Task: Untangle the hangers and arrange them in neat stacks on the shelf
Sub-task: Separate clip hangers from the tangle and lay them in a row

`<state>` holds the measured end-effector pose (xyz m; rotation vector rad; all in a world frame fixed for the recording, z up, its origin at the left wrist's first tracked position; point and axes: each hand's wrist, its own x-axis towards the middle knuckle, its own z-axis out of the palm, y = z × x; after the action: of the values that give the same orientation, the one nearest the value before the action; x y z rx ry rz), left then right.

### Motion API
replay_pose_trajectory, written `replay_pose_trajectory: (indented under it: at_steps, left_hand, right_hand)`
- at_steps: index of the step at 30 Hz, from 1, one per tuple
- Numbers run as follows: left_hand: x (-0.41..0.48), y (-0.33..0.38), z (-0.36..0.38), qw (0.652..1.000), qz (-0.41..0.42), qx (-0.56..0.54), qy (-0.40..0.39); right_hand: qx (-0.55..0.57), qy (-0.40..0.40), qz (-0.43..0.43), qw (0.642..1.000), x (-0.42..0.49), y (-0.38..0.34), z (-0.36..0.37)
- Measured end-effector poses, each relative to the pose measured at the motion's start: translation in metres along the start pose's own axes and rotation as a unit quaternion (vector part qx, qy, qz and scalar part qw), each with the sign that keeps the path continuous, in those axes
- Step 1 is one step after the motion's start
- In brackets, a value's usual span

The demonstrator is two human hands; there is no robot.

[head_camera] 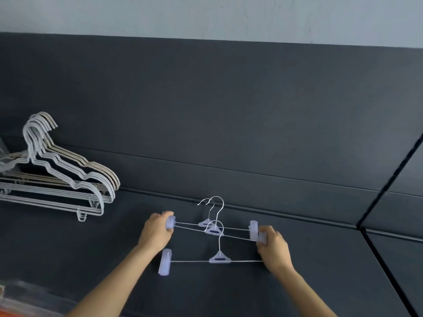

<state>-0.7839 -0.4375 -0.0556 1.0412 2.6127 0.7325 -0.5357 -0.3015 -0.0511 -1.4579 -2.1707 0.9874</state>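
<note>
At the bottom of the frame, the left hand (156, 232) curls its fingers round a translucent lilac plastic clip at one end of two overlapping clip hangers (214, 229) in the lower centre. The right hand (273, 250) grips the clips at the other end. They have thin metal rods and silver wire hooks. A third clip hanger (219, 259) lies flat just below them on the matte dark shelf (332, 271). At the left edge, a stack of white and beige coated hangers (68, 179) lies nested.

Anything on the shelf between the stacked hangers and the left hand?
Nothing: in the head view the dark shelf is bare between the stacked hangers and the left hand gripping the clip hangers.
</note>
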Motion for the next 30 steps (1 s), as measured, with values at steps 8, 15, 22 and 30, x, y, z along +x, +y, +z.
replay_pose_trajectory:
  at_steps: [8,15,22,30]
  left_hand:
    - [0.01,-0.009,-0.01,0.997,0.027,-0.069,-0.03]
    - [-0.003,-0.008,-0.007,0.995,0.037,-0.081,-0.05]
    - [-0.01,-0.009,-0.008,0.996,0.053,-0.065,-0.02]
    - [-0.027,-0.019,-0.005,0.997,0.008,-0.07,0.021]
  right_hand:
    - [-0.007,0.01,0.014,1.0,0.017,-0.015,0.008]
    - [-0.027,0.06,0.02,0.998,0.016,-0.005,0.006]
    - [-0.068,0.077,0.024,0.994,-0.002,0.014,0.0]
    - [-0.057,0.075,0.006,0.996,-0.006,0.02,0.003]
